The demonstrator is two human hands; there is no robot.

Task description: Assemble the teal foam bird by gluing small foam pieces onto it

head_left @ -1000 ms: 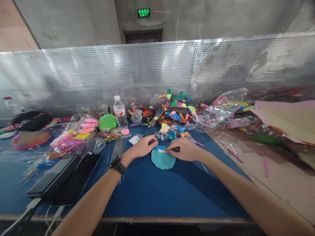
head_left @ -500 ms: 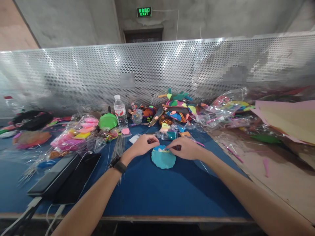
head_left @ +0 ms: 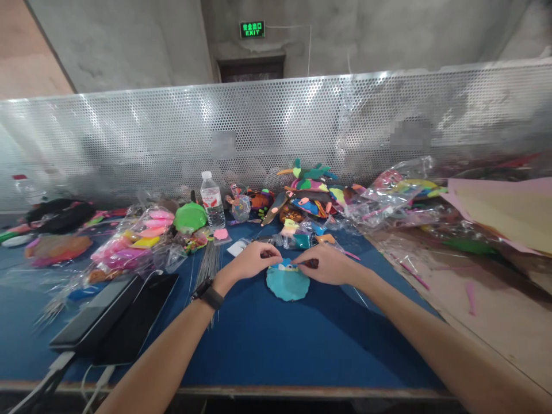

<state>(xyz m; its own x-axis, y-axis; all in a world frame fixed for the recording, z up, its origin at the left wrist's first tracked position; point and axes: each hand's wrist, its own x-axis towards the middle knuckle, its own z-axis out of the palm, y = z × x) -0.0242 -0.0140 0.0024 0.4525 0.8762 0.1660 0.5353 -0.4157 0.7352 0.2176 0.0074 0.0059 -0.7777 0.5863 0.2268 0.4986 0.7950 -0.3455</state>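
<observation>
On the blue table in front of me lies a flat, wavy-edged turquoise clay disc (head_left: 288,284). Along its far edge is a darker blue clay piece (head_left: 276,264) with white parts like eyes. My left hand (head_left: 254,259) curls in from the left, its thumb and fingertips closed at the blue piece's far left edge. From the right, my right hand (head_left: 328,264) pinches at the other side, near the white parts. The fingers partly cover the top of the clay, and anything small between them is too small to make out. A dark watch (head_left: 209,293) is on my left wrist.
A power bank (head_left: 97,313) and phone (head_left: 140,319) with cables lie left, beside thin metal wires (head_left: 208,270). Behind stand a water bottle (head_left: 211,198), bagged clay (head_left: 149,230) and a heap of clay figures (head_left: 302,198). A brown board (head_left: 452,287) lies right; a perforated metal screen (head_left: 276,126) closes the back.
The whole view has shifted slightly downward. Both hands stay at the far edge of the clay, with the left fingertips slightly lower and closer over the blue piece.
</observation>
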